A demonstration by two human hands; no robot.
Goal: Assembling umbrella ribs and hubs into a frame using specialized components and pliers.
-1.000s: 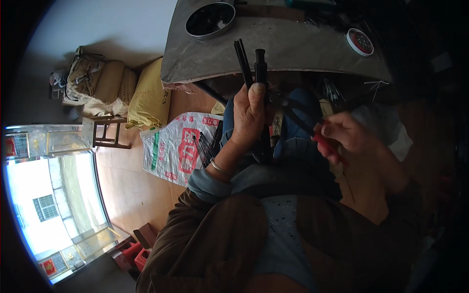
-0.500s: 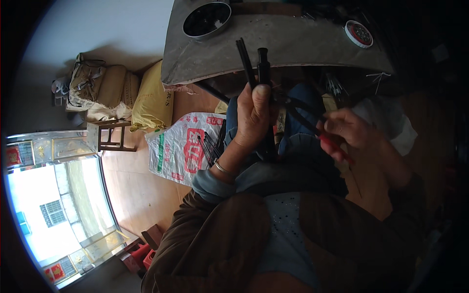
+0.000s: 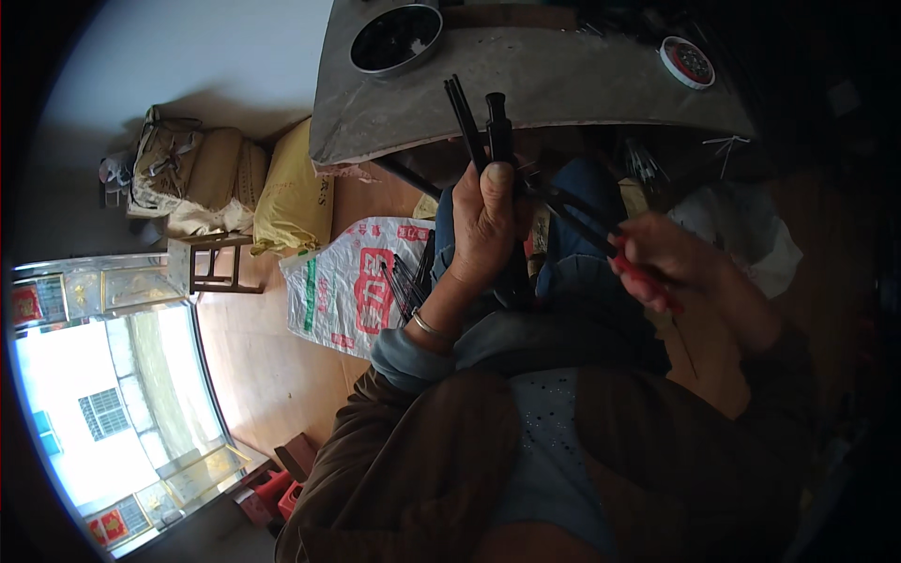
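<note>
My left hand (image 3: 483,220) is closed round a bundle of black rods (image 3: 464,117), the thumb pressed on top. A thicker black tube with a flared end (image 3: 498,117) stands beside the thin rods in the same grip and points at the table. Below the hand the dark lower part runs down between my knees. My right hand (image 3: 662,258) is closed round red-handled pliers (image 3: 584,220). Their dark jaws reach left to the rods just beside my left hand. What lies between the jaws is too dark to make out.
Ahead stands a grey table (image 3: 554,80) with a dark bowl (image 3: 396,39) and a round white-rimmed container of small parts (image 3: 687,63). A printed white sack (image 3: 328,281) with black rods on it lies left. Farther left are a yellow sack (image 3: 293,192) and a wooden stool (image 3: 214,263).
The tops of the rods and tube have shifted slightly left. The pliers stay near my left hand, with my right hand nearly in the same place.
</note>
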